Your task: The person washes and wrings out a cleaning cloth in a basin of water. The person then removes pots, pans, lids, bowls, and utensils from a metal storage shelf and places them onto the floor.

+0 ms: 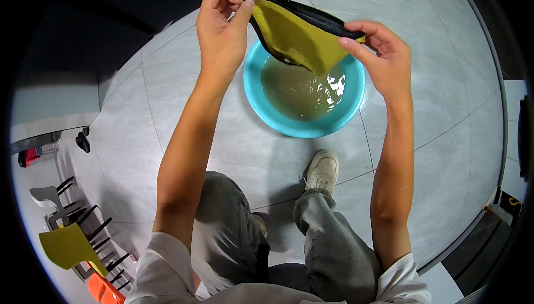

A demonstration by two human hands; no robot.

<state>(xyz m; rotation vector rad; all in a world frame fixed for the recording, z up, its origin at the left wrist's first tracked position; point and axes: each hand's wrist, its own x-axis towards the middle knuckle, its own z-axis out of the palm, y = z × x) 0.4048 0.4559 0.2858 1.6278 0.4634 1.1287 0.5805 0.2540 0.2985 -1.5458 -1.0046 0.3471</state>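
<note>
A yellow cloth with black edging (300, 34) is stretched between my two hands above a basin. My left hand (225, 23) pinches its upper left corner between thumb and fingers. At the right end, my right hand (384, 51) grips the other corner in the same way. The cloth sags in the middle, and its lower tip hangs over the turquoise basin (303, 130). Murky brownish water (297, 95) with bright reflections lies in the basin, whose far rim is partly hidden behind the cloth.
The basin stands on a grey tiled floor (211, 137), just ahead of my shoe (322, 170). At the lower left are a yellow chair (67, 245) and an orange chair (105, 290). A dark piece of furniture (111, 15) fills the upper left.
</note>
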